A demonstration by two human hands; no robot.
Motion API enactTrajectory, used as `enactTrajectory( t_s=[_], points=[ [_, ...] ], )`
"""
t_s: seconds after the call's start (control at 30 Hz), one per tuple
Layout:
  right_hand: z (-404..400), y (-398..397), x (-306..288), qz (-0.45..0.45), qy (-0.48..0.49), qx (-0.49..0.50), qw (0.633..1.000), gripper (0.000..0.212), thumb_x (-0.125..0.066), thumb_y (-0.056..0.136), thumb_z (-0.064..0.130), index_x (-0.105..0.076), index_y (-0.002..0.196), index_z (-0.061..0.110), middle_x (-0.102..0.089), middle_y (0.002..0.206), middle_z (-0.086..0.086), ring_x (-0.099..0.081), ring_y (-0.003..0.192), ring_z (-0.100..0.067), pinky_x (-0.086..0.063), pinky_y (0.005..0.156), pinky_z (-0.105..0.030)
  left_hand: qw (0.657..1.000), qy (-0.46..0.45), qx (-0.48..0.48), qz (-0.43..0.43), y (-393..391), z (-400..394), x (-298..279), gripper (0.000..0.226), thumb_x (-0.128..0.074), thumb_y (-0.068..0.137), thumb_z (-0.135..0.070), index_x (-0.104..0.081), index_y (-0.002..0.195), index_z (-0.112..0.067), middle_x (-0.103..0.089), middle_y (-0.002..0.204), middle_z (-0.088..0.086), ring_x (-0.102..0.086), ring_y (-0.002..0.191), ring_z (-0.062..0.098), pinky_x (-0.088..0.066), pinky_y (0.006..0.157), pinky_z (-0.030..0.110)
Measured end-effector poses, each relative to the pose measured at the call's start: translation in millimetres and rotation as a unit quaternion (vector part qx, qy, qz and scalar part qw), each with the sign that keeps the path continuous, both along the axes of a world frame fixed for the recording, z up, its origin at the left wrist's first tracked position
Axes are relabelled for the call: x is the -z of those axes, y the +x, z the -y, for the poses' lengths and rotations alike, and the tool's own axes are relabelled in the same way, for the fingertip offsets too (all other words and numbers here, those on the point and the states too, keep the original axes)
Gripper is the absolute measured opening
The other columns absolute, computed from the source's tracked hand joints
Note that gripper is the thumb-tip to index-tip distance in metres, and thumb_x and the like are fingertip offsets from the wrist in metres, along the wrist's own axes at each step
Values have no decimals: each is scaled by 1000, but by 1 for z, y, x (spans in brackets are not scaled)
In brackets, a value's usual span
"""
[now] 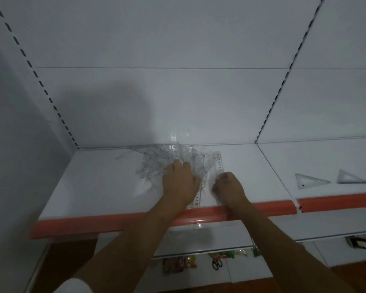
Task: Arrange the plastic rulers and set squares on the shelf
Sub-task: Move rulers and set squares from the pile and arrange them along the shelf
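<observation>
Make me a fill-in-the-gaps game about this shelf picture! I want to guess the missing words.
1. The front lip of the shelf is coloured ____.
2. The set squares lying apart on the right each have the shape of a ____.
3. The left hand rests on a ____ of clear rulers.
4. On the lower shelf lies a pair of ____ with black handles.

Missing words: orange; triangle; pile; scissors
</observation>
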State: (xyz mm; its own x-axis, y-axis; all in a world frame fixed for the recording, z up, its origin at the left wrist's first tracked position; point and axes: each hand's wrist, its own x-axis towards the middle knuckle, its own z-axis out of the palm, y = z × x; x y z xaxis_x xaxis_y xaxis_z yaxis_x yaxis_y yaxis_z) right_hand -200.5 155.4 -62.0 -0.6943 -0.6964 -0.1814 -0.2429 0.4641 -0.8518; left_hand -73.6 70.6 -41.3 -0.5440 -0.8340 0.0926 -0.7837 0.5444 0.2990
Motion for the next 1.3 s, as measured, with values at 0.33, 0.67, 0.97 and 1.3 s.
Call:
enactTrajectory(
  t_s=[0.33,0.67,0.97,1.3],
  points=[
    [-1,4,4,-35,-1,-7,999,38,-71,81,22,-51,112,20,-59,87,5,-56,76,-5,-40,60,-16,997,67,-4,46,-21,1,1,49,-62,91,-32,-46,129,-6,-37,134,14,-44,120,29,-46,92,41],
    [-8,4,-8,6,-54,-30,998,15,-40,97,24,-51,89,19,-59,79,-1,-54,74,-14,-37,60,-20,993,-7,39,108,-14,5,-11,27,-48,95,-14,-49,122,-7,-54,122,13,-56,109,28,-47,85,36],
    [-10,-9,2,107,-91,-19,990,34,-27,104,26,-53,121,13,-66,85,-16,-60,74,-18,-52,67,-25,995,-15,-38,94,-13,-12,-20,43,-46,92,-6,-35,133,-7,-63,108,11,-62,94,26,-49,74,34],
    [-47,-41,-39,85,-108,-4,991,17,-35,103,19,-46,110,10,-63,78,-12,-58,52,-19,-48,48,-27,999,3,27,-21,-30,-24,-31,30,-48,93,-20,-39,120,-11,-58,87,1,-55,69,19,-41,56,30]
  ],
)
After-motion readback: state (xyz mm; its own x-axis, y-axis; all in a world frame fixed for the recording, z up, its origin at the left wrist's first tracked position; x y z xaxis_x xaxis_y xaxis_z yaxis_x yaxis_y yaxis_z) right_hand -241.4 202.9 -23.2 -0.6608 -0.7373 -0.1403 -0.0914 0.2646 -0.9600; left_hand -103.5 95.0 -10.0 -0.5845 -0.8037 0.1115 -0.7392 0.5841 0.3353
